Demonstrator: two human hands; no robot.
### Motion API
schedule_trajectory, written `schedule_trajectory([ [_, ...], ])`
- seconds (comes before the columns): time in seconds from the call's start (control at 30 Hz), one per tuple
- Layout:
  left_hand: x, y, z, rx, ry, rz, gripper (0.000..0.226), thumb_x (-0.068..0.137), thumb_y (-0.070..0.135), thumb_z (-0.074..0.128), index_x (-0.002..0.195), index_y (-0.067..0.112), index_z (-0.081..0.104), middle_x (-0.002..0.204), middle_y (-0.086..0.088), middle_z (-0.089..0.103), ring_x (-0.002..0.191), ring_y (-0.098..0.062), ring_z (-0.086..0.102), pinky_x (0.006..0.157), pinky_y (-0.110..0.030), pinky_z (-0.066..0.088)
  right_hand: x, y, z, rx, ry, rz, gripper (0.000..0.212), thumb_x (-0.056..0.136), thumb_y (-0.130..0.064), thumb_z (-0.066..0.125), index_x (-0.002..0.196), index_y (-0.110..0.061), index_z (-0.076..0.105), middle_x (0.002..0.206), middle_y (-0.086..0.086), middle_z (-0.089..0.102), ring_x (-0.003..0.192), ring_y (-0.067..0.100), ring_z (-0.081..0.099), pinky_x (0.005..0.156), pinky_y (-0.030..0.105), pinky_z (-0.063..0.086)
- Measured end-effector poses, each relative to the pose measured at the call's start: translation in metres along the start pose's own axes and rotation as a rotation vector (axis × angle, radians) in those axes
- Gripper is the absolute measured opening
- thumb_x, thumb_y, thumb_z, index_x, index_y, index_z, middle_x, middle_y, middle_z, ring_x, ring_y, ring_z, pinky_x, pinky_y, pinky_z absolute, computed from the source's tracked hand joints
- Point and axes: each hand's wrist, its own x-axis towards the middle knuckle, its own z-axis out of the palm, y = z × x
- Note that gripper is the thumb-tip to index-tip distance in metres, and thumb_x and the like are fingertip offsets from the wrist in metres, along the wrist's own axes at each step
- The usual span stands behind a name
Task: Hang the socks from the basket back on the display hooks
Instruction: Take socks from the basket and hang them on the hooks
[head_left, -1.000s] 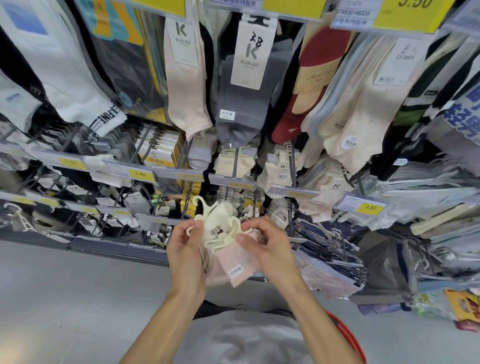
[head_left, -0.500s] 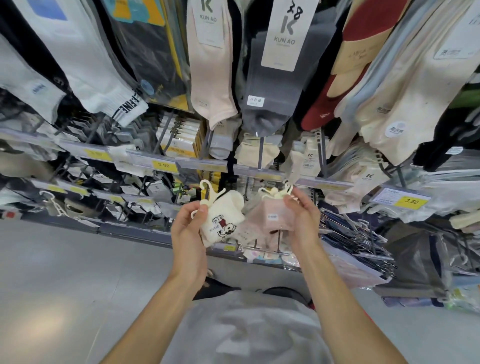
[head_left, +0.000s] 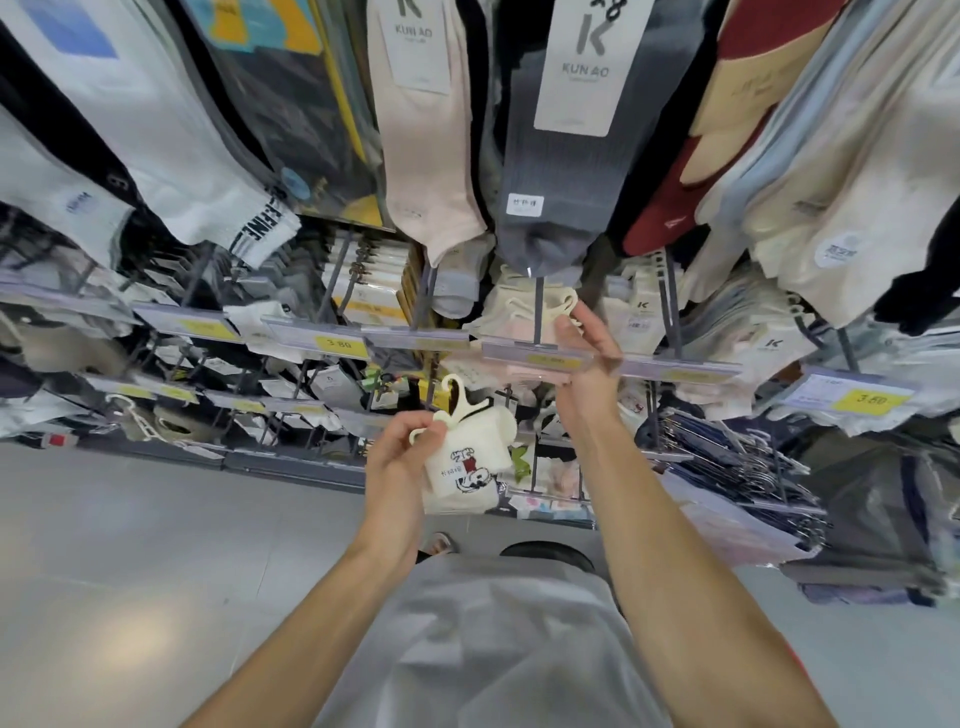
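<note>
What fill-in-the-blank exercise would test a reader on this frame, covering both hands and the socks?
1. The left hand holds white socks clipped on a cream ____.
2. The print on those socks is black and ____.
3. The right hand is up at the price rail, ____ than the left hand.
4. The grey sock hanging overhead carries a label reading KUN ____.

Missing words: hanger; red; higher; AO.

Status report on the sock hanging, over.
Left hand grips cream cartoon socks by their hanger, not yet hung. Right hand up at pink socks by the hook; grip unclear. Price rail crosses in front.
</note>
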Motion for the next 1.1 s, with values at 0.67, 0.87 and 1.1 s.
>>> schedule_trajectory([
  [0.67, 0.024, -0.011, 0.014, 0.374, -0.083, 0.06, 0.024, 0.096, 0.015, 0.064, 0.076, 0.027, 0.066, 0.067, 0.007, 0.042, 0.056, 0.001, 0.039, 0.06, -0.014, 0.037, -0.014, 0.027, -0.014, -0.609, -0.013, -0.479, 0.059, 0.098, 0.003, 0.05, 0.152, -0.008, 0.031, 0.16, 0.003, 0.025, 0.136, -0.017, 0.027, 0.114, 0.007, 0.022],
  [0.87, 0.025, -0.025, 0.032, 0.41, -0.095, 0.118, 0.013, 0.094, 0.013, 0.068, 0.083, 0.02, 0.067, 0.082, -0.01, 0.055, 0.077, -0.018, 0.046, 0.074, -0.027, 0.042, -0.069, 0.027, -0.061, -0.465, -0.27, -0.286, 0.03, 0.099, -0.024, 0.058, 0.128, -0.022, 0.064, 0.124, -0.008, 0.069, 0.116, 0.005, 0.063, 0.09, 0.022, 0.054],
  [1.1, 0.022, -0.039, 0.056, 0.433, -0.098, 0.154, 0.018, 0.097, 0.008, 0.062, 0.088, 0.022, 0.067, 0.08, 0.013, 0.065, 0.073, 0.0, 0.057, 0.07, -0.015, 0.045, -0.052, 0.004, -0.073, -0.543, -0.278, -0.281, 0.032, 0.089, -0.009, 0.067, 0.095, -0.04, 0.07, 0.099, -0.015, 0.072, 0.093, 0.014, 0.066, 0.084, 0.031, 0.053],
])
